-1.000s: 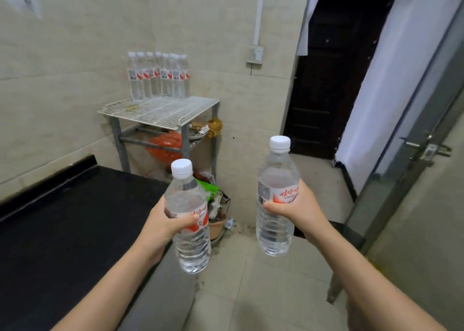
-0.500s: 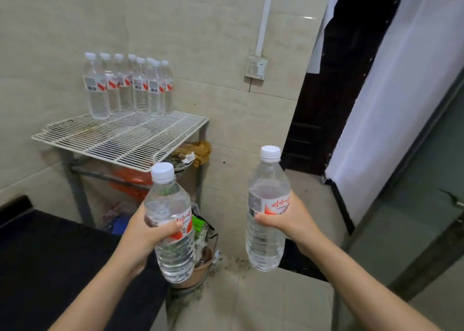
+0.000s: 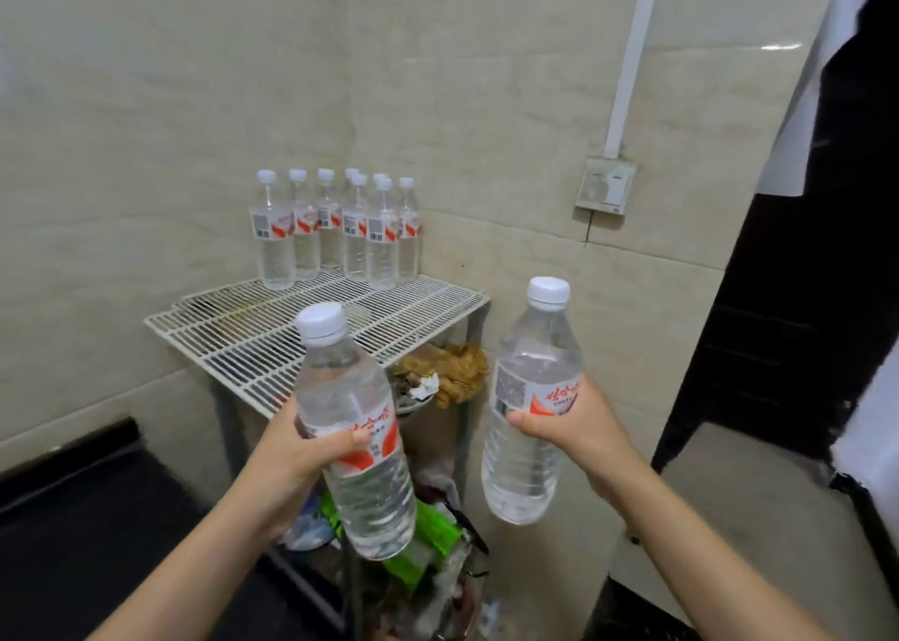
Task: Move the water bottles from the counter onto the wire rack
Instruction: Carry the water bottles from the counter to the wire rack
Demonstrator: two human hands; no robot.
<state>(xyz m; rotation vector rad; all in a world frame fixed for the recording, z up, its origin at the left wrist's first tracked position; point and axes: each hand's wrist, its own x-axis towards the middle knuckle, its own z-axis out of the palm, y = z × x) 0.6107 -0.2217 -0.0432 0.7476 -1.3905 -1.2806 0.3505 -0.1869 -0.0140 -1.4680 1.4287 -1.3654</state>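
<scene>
My left hand (image 3: 292, 450) grips a clear water bottle (image 3: 357, 485) with a white cap and red label, tilted slightly, just in front of the wire rack's near edge. My right hand (image 3: 579, 426) holds a second water bottle (image 3: 523, 475) upright, to the right of the rack. The white wire rack (image 3: 272, 343) stands against the tiled wall on grey legs. Several matching bottles (image 3: 335, 232) stand upright in a cluster at the rack's back, near the corner. The front half of the rack top is bare.
The black counter (image 3: 87, 519) lies at lower left, touching the rack's side. Rags and clutter (image 3: 447, 373) fill the rack's lower shelf, and green packaging (image 3: 428, 538) sits below. A wall switch (image 3: 605, 185) and a dark doorway (image 3: 798, 261) are on the right.
The view has closed in on the rack, which now sits centred. Both hands have carried their bottles forward and up toward the rack's front edge.
</scene>
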